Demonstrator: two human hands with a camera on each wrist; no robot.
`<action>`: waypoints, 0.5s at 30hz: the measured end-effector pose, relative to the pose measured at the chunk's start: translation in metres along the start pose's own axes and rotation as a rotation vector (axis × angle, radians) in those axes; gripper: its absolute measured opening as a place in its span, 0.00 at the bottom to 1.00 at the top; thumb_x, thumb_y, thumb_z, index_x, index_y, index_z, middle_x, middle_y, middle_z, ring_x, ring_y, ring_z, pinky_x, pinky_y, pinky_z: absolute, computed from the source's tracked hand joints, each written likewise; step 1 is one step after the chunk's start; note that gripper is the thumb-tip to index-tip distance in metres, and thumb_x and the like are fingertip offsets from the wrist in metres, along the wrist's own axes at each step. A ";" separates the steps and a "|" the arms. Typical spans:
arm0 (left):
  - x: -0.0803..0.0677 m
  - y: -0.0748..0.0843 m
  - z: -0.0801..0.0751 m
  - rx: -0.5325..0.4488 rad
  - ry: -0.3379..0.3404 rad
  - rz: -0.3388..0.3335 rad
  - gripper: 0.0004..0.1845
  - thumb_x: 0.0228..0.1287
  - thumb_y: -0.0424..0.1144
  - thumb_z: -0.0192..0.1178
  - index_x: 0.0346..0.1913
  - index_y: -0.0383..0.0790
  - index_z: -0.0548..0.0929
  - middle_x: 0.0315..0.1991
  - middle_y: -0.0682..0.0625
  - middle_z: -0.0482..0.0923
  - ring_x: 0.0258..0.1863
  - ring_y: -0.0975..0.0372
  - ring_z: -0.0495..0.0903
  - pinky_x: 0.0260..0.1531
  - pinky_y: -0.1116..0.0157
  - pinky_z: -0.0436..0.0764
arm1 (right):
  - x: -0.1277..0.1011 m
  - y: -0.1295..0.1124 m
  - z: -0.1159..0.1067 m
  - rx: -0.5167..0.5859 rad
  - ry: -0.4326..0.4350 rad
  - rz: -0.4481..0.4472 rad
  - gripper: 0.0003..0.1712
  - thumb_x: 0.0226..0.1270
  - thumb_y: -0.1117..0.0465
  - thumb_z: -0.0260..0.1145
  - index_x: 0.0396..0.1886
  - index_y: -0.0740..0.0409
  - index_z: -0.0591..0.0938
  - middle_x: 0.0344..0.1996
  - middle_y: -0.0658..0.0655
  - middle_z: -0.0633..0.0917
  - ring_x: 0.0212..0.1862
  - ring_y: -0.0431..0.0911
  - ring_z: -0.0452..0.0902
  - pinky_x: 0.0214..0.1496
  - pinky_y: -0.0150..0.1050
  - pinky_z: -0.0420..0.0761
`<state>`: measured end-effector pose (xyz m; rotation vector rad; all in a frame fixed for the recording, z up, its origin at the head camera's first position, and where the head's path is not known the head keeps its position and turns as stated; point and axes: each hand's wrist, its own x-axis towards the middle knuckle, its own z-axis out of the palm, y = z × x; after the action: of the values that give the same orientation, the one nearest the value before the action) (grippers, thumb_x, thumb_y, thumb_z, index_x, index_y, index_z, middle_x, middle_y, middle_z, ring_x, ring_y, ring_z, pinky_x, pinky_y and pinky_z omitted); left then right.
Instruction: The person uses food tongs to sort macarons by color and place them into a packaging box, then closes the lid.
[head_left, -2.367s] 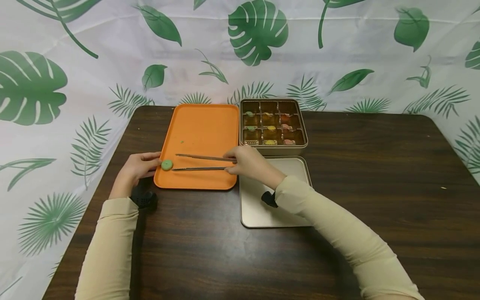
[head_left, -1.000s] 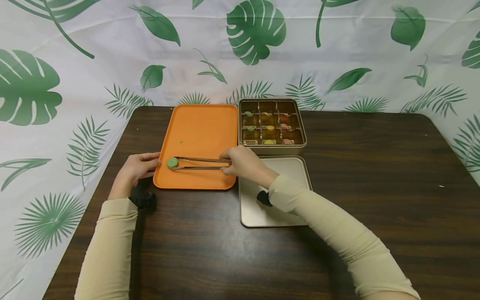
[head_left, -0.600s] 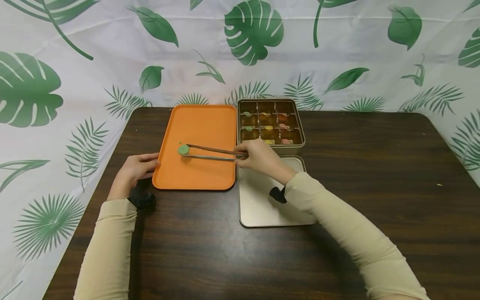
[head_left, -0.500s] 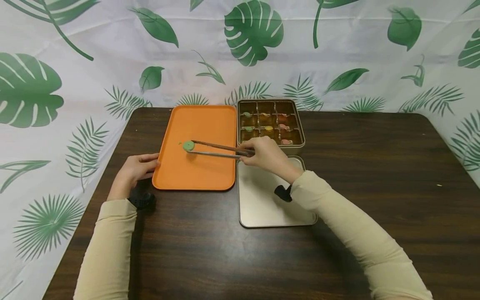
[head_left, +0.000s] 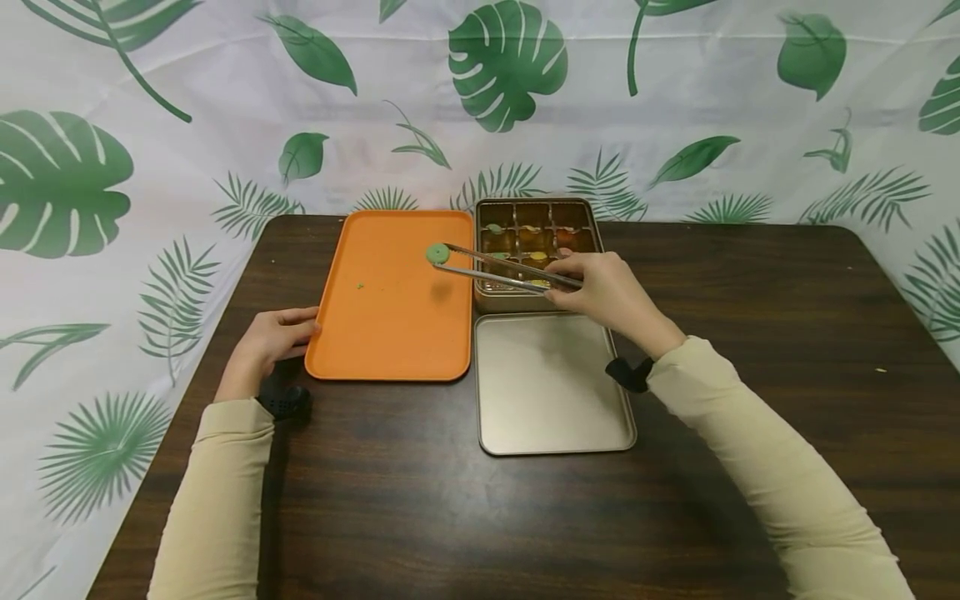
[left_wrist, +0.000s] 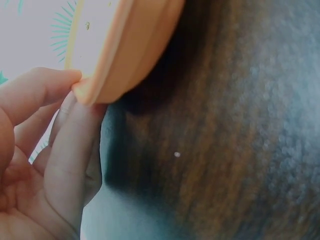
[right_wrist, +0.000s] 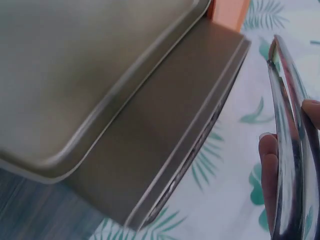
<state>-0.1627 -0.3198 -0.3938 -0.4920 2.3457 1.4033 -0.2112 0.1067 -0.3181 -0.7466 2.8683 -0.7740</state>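
Cookie: green cookie (head_left: 436, 252) sits pinched in your tongs (head_left: 501, 273), lifted over the tray's (head_left: 390, 333) upper right corner, left of the tin (head_left: 542, 302).
Right hand: your right hand (head_left: 611, 293) squeezes the tongs narrow, holding the cookie.
Left hand: your left hand (head_left: 272, 337) pinches the tray's left rim.
Change: a second ago the cookie lay low at the tray's left; it has since risen and crossed toward the tin's compartments.
Lid: lid (head_left: 551, 387) lies on the tabletop (head_left: 750, 333) below the tin.

Tray (head_left: 390, 333) sits just left of the tin (head_left: 592, 225), lid (head_left: 551, 392) lies directly in front of the tin
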 end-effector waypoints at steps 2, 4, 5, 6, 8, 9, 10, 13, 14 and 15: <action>0.000 0.000 0.000 -0.002 0.000 0.004 0.28 0.72 0.40 0.51 0.71 0.35 0.61 0.68 0.31 0.63 0.31 0.80 0.74 0.45 0.73 0.84 | -0.004 0.005 -0.004 -0.011 0.011 0.004 0.20 0.62 0.61 0.67 0.53 0.64 0.82 0.57 0.66 0.79 0.14 0.46 0.69 0.22 0.34 0.65; 0.000 0.000 0.000 -0.001 0.001 0.006 0.28 0.72 0.40 0.51 0.71 0.35 0.61 0.68 0.31 0.63 0.31 0.80 0.74 0.44 0.73 0.85 | -0.007 0.009 -0.007 -0.028 0.020 0.006 0.20 0.63 0.61 0.67 0.53 0.64 0.82 0.54 0.65 0.82 0.16 0.43 0.69 0.26 0.35 0.69; 0.000 0.000 0.000 -0.001 0.000 0.006 0.28 0.72 0.40 0.51 0.71 0.35 0.62 0.68 0.31 0.64 0.31 0.80 0.74 0.44 0.73 0.85 | -0.009 0.012 -0.009 -0.035 0.026 0.006 0.19 0.63 0.61 0.66 0.53 0.64 0.82 0.52 0.66 0.84 0.17 0.44 0.70 0.27 0.37 0.70; 0.000 0.000 0.000 0.000 0.000 0.006 0.28 0.72 0.40 0.51 0.71 0.35 0.62 0.68 0.32 0.64 0.30 0.81 0.74 0.44 0.73 0.85 | -0.010 0.014 -0.011 -0.044 0.031 0.007 0.20 0.63 0.60 0.66 0.53 0.64 0.83 0.50 0.66 0.84 0.20 0.44 0.73 0.28 0.37 0.71; 0.000 0.001 0.000 0.004 0.002 0.003 0.28 0.72 0.39 0.50 0.71 0.35 0.62 0.68 0.32 0.64 0.30 0.80 0.74 0.43 0.73 0.85 | -0.013 0.017 -0.014 -0.052 0.026 0.020 0.20 0.63 0.60 0.66 0.53 0.64 0.82 0.48 0.67 0.85 0.24 0.47 0.76 0.30 0.38 0.72; 0.000 0.001 0.000 0.008 0.002 0.001 0.28 0.72 0.39 0.50 0.71 0.35 0.62 0.68 0.32 0.64 0.30 0.80 0.74 0.43 0.73 0.85 | -0.014 0.019 -0.016 -0.050 0.020 0.030 0.20 0.63 0.59 0.66 0.53 0.64 0.82 0.48 0.67 0.85 0.25 0.48 0.77 0.30 0.38 0.72; 0.000 0.001 0.000 0.009 0.002 0.000 0.28 0.72 0.39 0.50 0.71 0.35 0.62 0.68 0.32 0.64 0.30 0.80 0.74 0.43 0.73 0.85 | -0.015 0.021 -0.017 -0.047 0.015 0.037 0.20 0.63 0.59 0.66 0.53 0.63 0.82 0.47 0.67 0.85 0.25 0.48 0.76 0.29 0.38 0.71; -0.001 0.001 0.000 0.015 0.002 -0.005 0.28 0.72 0.40 0.50 0.71 0.36 0.62 0.68 0.33 0.64 0.31 0.79 0.74 0.45 0.72 0.84 | -0.020 0.027 -0.021 -0.051 0.006 0.055 0.20 0.63 0.59 0.66 0.54 0.63 0.82 0.46 0.67 0.85 0.28 0.47 0.76 0.29 0.37 0.71; -0.001 0.002 0.000 0.017 0.002 -0.006 0.28 0.72 0.40 0.50 0.71 0.36 0.62 0.68 0.33 0.64 0.32 0.79 0.74 0.45 0.72 0.84 | -0.022 0.029 -0.022 -0.048 0.005 0.059 0.20 0.63 0.59 0.67 0.53 0.63 0.82 0.46 0.68 0.85 0.27 0.47 0.75 0.29 0.37 0.71; -0.001 0.002 0.000 0.019 0.002 -0.006 0.28 0.72 0.40 0.50 0.71 0.36 0.62 0.68 0.33 0.64 0.32 0.78 0.74 0.46 0.71 0.84 | -0.023 0.031 -0.023 -0.047 0.005 0.061 0.20 0.63 0.59 0.67 0.53 0.63 0.82 0.46 0.68 0.85 0.26 0.46 0.74 0.28 0.37 0.70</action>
<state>-0.1629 -0.3192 -0.3919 -0.4943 2.3550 1.3772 -0.2085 0.1512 -0.3147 -0.6592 2.9082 -0.7048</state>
